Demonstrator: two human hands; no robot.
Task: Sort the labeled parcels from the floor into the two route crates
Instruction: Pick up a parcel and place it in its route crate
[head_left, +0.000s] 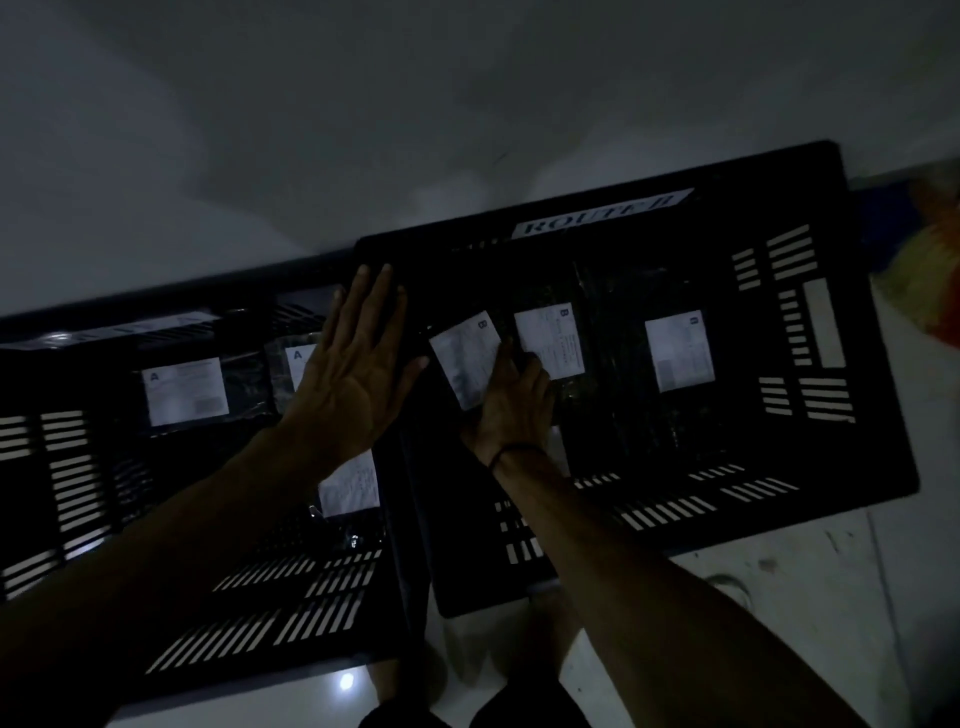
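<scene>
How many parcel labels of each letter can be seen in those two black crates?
A labels: 2
B labels: 3, one on the parcel held by the right hand
Unreadable label, left crate: 1
Total: 6

This was a dim parcel-sorting room (bare, plain-walled): a black slotted left crate (78, 493) at 9 o'clock and right crate (862, 415) at 3 o'clock stood on a pale floor (805, 597). A ROUTE B sign (602, 213) at 12 o'clock and white parcel labels, an A label (185, 391) and a B label (679, 351), showed it.
</scene>
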